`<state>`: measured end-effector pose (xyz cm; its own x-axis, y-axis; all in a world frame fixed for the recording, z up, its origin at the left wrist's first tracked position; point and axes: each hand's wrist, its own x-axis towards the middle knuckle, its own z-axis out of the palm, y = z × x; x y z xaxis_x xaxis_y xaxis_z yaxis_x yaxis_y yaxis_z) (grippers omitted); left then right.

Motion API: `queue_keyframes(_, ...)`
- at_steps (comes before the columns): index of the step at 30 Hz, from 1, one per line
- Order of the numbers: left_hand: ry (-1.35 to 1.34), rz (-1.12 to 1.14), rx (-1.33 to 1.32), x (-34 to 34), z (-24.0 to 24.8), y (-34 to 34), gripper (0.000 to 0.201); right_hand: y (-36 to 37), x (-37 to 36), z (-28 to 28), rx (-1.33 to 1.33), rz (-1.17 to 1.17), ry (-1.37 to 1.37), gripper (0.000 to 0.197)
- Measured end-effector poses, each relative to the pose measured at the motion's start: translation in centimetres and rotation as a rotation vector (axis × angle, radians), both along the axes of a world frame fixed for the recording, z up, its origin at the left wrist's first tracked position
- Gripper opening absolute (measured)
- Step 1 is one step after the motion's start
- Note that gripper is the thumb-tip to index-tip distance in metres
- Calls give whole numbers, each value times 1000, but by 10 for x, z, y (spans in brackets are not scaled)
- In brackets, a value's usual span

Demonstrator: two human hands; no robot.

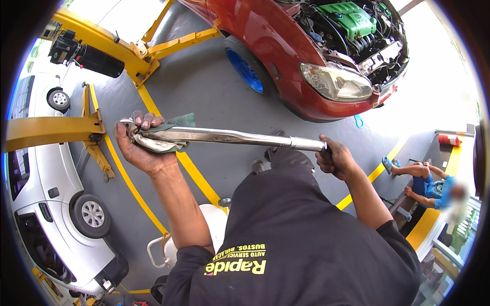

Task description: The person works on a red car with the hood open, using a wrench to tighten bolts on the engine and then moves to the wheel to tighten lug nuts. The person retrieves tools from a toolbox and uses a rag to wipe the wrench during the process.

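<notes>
Mid-frame, left hand [139,152] is clutching long silver metal wrench [229,136] with bunched green-and-white cloth [159,146]; right hand [335,159] is gripping handle end. Cloth could be slipping, loosening left hold, tipping wrench.

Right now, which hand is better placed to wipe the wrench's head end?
Left, likely: the left hand holds the cloth against that end of the wrench, while the right hand grips the opposite, handle end.
</notes>
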<state>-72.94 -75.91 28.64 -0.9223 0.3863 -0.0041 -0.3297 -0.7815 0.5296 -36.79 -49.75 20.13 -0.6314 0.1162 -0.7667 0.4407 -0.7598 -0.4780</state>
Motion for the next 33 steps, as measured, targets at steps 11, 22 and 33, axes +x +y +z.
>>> queue_keyframes(11, 22, 36, 18, -63, 5, 61, 30, 58, -81, -6, 391, -186, -12, 34)
queue_keyframes(22, -13, 335, 72, -104, 30, 33, 25, 52, -195, -34, 272, -36, 72, 34)
queue_keyframes(33, 172, 1351, -137, 156, 38, -95, 28, 0, -331, -97, -136, 1267, 5, 25)
